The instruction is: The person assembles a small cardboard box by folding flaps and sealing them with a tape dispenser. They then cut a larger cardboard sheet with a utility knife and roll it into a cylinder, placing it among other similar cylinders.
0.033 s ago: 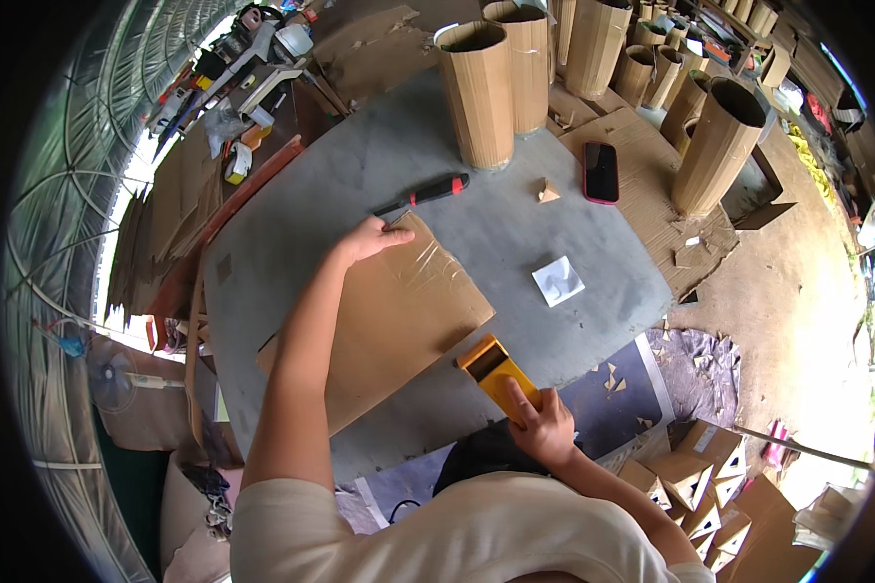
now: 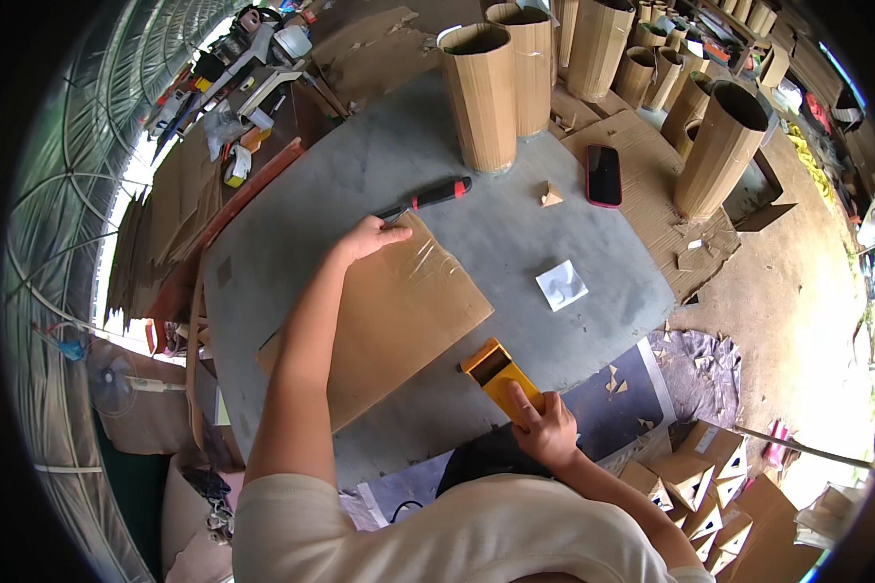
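Observation:
A flat brown cardboard sheet (image 2: 399,316) lies aslant on the grey table. My left hand (image 2: 371,239) grips its far corner, thumb on top and the other fingers over the far edge, partly hidden. Just beyond that hand lies a black-and-red handled tool (image 2: 441,192), its other end partly covered. My right hand (image 2: 548,428) is wrapped round a yellow box-shaped hand tool (image 2: 515,394) with a dark rectangular opening in its front part. The tool is held over the table's near edge, close to the sheet's right corner but apart from it.
On the grey table (image 2: 612,282) are a small white square (image 2: 561,285), a cardboard scrap (image 2: 551,194) and a phone (image 2: 603,175). Tall cardboard tubes (image 2: 482,102) stand at the far side, another tube (image 2: 719,151) at the far right. Cardboard boxes (image 2: 685,471) lie low at right.
Hardly anything differs. The table and the things on it show slightly farther right and lower, and the yellow tool has shifted slightly right. Both hands keep their hold.

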Motion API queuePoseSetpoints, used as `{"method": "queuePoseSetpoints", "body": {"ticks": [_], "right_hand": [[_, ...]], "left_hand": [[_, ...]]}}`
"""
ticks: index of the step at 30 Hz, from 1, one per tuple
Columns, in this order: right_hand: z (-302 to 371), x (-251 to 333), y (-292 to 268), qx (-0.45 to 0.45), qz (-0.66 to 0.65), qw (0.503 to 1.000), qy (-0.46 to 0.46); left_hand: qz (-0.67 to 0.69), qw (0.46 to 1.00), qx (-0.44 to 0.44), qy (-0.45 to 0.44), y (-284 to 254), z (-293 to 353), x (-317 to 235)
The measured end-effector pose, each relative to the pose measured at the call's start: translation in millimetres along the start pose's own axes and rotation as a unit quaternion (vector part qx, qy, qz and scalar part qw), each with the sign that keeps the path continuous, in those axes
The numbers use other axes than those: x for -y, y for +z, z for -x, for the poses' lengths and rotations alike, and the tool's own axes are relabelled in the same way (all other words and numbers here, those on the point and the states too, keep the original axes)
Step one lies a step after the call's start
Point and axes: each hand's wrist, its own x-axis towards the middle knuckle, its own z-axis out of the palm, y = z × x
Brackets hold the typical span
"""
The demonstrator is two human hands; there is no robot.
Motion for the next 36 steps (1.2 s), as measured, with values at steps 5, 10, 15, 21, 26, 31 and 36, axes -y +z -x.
{"method": "queuePoseSetpoints", "body": {"ticks": [5, 10, 15, 21, 26, 31, 36], "right_hand": [[-65, 17, 37, -0.022, 0.02, 0.999, -0.013], [-128, 22, 58, -0.026, 0.007, 0.999, -0.025], [-138, 17, 41, 0.002, 0.018, 0.997, -0.079], [-101, -23, 3, 0.086, -0.002, 0.989, -0.119], [-104, -42, 8, 0.097, -0.047, 0.983, -0.148], [-73, -75, -1, 0.135, -0.045, 0.98, -0.142], [-83, -60, -21, 0.109, -0.069, 0.981, -0.148]], "left_hand": [[-0.147, 0.985, -0.078, 0.038, -23, -37, 31], [-0.228, 0.971, -0.027, 0.07, 6, -13, 25], [0.288, 0.956, 0.041, -0.023, 68, 0, 119], [0.129, 0.986, -0.105, -0.008, 111, 79, 11], [-0.074, 0.978, -0.119, -0.152, 109, 96, -54], [-0.094, 0.975, -0.163, -0.115, 109, 93, -34], [-0.005, 0.986, -0.14, -0.092, 67, 91, -19]]}}
